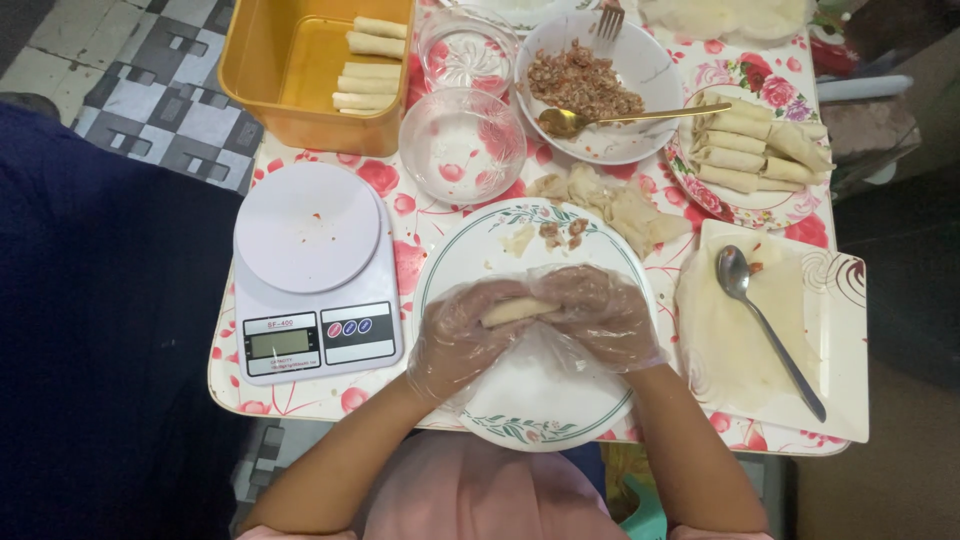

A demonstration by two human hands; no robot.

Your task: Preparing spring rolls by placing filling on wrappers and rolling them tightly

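Gloved left hand (pixel 455 335) and right hand (pixel 600 315) pinch a roll (pixel 517 311) — scale (pixel 312 275) beside.

Scale (pixel 310 270) crowds left; square plate (pixel 840 300) right; bowls (pixel 462 145) ahead.

Two clear glass bowls (pixel 462 145) stand far on the table (pixel 405 225), and two spoons (pixel 765 325) lie right. One white scale (pixel 312 270) sits left; five rolls (pixel 368 65) fill the orange tub (pixel 275 75).

Home kitchen setup: floral-cloth worktop (pixel 420 235), kitchen scale (pixel 310 275), filling bowl (pixel 600 85), plate of rolls (pixel 755 150), tiled floor (pixel 130 90).
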